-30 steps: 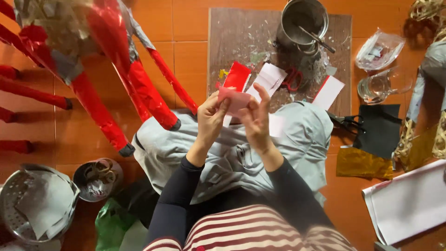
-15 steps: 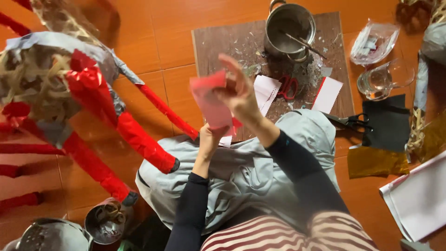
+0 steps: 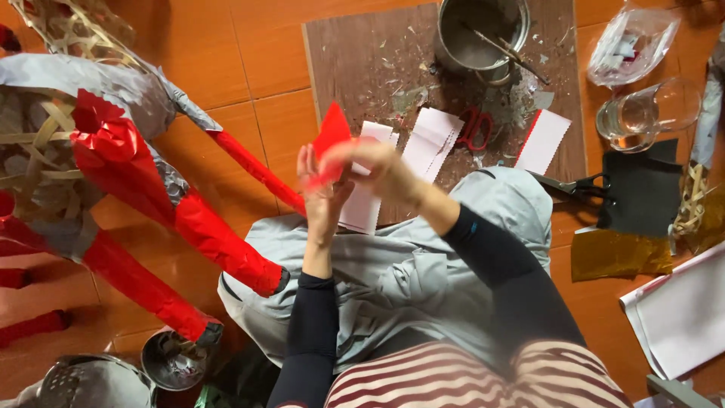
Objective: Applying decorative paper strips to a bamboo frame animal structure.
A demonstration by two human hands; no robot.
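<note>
Red paper [image 3: 330,140], thin and pointed at the top, stood up between both hands. Left hand [image 3: 321,189] and right hand [image 3: 381,170] each had a pinching grip on it.

Red paper [image 3: 331,137] in the hands; white scalloped paper strips [image 3: 432,142] just beyond them; red-handled scissors [image 3: 474,128] farther out; red-wrapped frame legs [image 3: 219,242] to their left; grey cloth [image 3: 393,264] beneath.
</note>
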